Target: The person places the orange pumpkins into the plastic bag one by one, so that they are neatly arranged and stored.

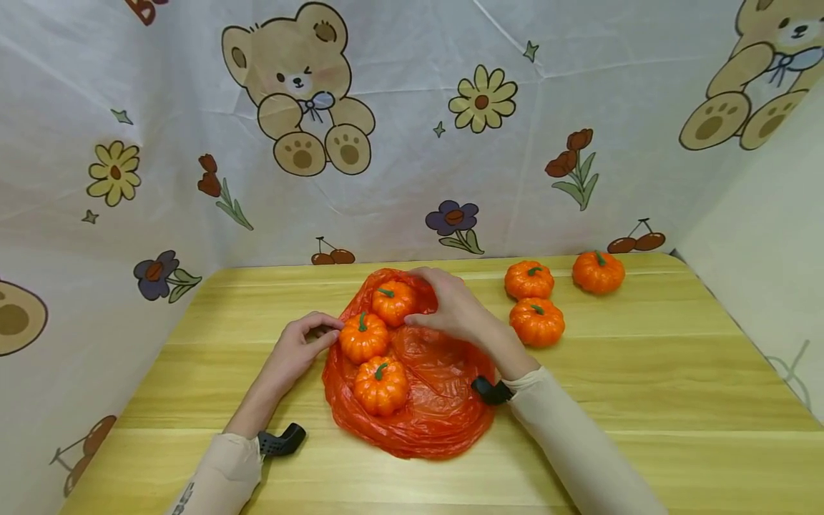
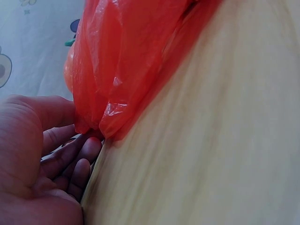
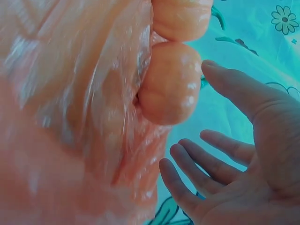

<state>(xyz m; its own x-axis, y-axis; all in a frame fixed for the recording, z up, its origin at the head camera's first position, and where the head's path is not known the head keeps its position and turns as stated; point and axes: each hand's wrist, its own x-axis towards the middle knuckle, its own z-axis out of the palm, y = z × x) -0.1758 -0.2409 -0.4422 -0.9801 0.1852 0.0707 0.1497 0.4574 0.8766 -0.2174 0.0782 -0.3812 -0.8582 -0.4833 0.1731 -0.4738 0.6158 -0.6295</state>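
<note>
A red plastic bag [image 1: 438, 386] lies spread open on the wooden table, its rim crumpled in a ring. Inside it, along the left, sit three small orange pumpkins with green stems: a back one [image 1: 394, 303], a middle one [image 1: 364, 337] and a front one [image 1: 381, 386]. My left hand [image 1: 302, 347] pinches the bag's left edge between thumb and fingers, beside the middle pumpkin; in the left wrist view the red film [image 2: 126, 61] gathers at the fingertips. Over the bag's back right, my right hand [image 1: 450, 304] has its fingers spread, thumb tip close to the back pumpkin, holding nothing.
To the right of the bag stand three more orange pumpkins, two close together [image 1: 529, 280] [image 1: 537, 322] and one farther right [image 1: 599, 272]. A white cloth [image 1: 399, 193] printed with bears and flowers hangs behind the table [image 1: 644, 372].
</note>
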